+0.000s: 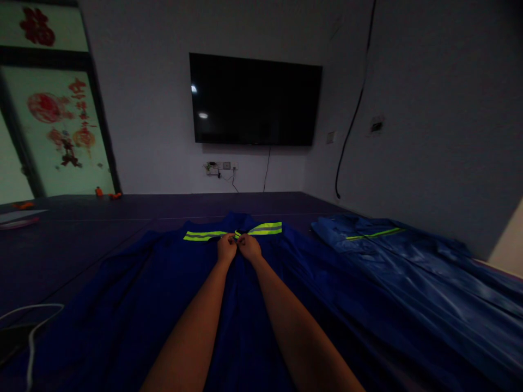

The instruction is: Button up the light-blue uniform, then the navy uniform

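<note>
Pinched closed, the left hand [227,248] and right hand [250,247] nearly meet on the front of a deep-blue cloth garment [171,283], spread across the dark purple flat surface [269,203], seemingly light, soft and floppy, best held by its front edges.

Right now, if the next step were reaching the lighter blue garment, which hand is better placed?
Right, probably: the right hand is nearer the lighter blue garment; the left hand would have to cross the right arm. Both hands are at the darker garment.
</note>
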The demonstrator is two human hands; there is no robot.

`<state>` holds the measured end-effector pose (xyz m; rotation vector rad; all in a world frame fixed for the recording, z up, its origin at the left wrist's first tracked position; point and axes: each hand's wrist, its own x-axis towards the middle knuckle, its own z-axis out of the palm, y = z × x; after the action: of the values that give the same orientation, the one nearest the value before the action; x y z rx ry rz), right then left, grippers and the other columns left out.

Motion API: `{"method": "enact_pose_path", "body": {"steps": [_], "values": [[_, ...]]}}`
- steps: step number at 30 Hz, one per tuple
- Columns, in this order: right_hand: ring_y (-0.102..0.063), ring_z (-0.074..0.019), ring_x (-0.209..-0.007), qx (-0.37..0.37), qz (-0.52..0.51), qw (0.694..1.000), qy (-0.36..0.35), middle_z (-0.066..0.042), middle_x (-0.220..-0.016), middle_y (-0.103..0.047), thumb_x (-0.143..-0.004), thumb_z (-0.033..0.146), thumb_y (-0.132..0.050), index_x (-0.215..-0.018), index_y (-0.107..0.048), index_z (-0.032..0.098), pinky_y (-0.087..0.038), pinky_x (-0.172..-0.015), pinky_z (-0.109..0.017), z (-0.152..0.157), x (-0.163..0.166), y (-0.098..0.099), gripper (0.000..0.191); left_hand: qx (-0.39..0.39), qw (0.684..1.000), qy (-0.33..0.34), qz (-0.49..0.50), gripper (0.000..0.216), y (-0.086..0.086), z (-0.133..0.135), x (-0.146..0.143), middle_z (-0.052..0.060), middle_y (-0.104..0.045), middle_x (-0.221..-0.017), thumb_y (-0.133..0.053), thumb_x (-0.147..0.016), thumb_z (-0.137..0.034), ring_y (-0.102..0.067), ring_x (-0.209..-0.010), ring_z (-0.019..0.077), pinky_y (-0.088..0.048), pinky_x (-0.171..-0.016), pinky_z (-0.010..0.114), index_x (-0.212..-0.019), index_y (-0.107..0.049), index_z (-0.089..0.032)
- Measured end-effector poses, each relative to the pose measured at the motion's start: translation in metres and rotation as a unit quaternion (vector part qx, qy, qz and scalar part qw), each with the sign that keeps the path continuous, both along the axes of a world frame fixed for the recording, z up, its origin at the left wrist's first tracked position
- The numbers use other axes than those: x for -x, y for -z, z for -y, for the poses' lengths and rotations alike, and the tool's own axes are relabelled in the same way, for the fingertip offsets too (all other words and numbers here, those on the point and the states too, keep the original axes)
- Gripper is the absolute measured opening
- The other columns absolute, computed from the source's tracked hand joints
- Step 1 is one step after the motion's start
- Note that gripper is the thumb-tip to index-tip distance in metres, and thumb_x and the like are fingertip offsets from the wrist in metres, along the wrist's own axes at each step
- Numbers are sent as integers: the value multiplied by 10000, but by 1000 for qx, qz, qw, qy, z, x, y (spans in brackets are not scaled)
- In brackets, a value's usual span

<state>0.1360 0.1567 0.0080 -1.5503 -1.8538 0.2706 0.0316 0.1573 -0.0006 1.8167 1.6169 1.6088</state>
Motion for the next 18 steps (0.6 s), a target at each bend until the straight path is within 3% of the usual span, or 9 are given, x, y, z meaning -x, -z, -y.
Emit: {"method": "enact_pose_path", "body": {"steps": [18], "values": [[-595,-134,-739,5,-24,1000,-9,-23,-777,-662,-712,175,-568,-802,-633,198,-361,-586,-178,-2,-1,1,113,-6,1000,-9,6,353,2,-4,0,67,-665,-866,-453,-658,6,-610,-784,146,-464,-753,250,-926,-636,-134]]}}
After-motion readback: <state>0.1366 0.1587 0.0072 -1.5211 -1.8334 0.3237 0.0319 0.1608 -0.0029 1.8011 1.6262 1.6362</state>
